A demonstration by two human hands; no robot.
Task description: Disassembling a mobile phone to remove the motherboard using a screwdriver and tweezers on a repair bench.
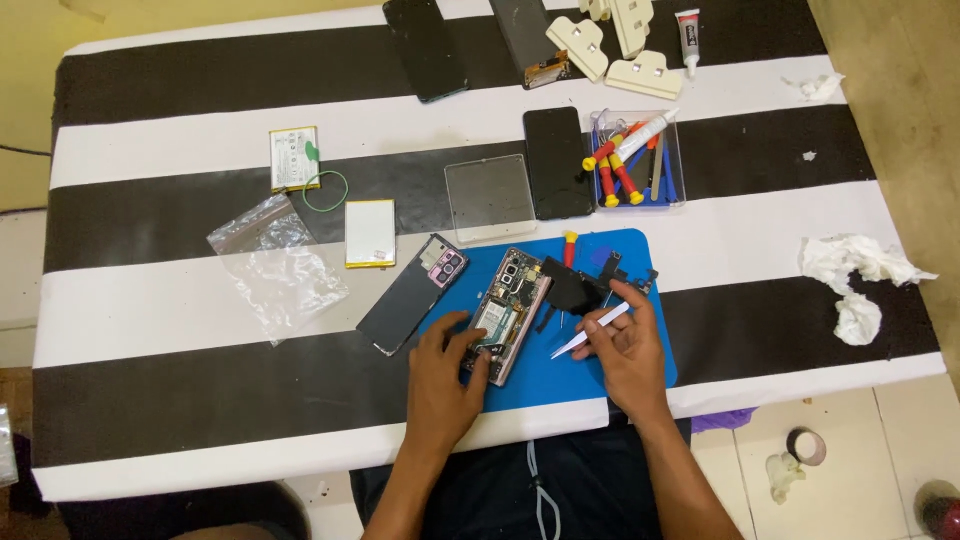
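Note:
An opened phone [508, 310] with its insides showing lies on a blue work mat [640, 260]. My left hand [445, 375] grips the phone's near end and holds it down. My right hand [625, 345] holds a thin white plastic pry tool [590, 332], its tip pointing left toward the phone. A black removed part [572, 285] rests on the mat between the phone and my right fingers. The phone's detached back cover [415, 292] lies just left of the mat, camera module up.
A clear tray [660, 160] of red-and-yellow screwdrivers sits behind the mat, beside a black phone [557, 162] and a clear plastic square [490, 197]. Two batteries [370, 233], a plastic bag [275, 265], beige clamps [615, 45], a glue tube [688, 35] and crumpled tissues [860, 275] are scattered around.

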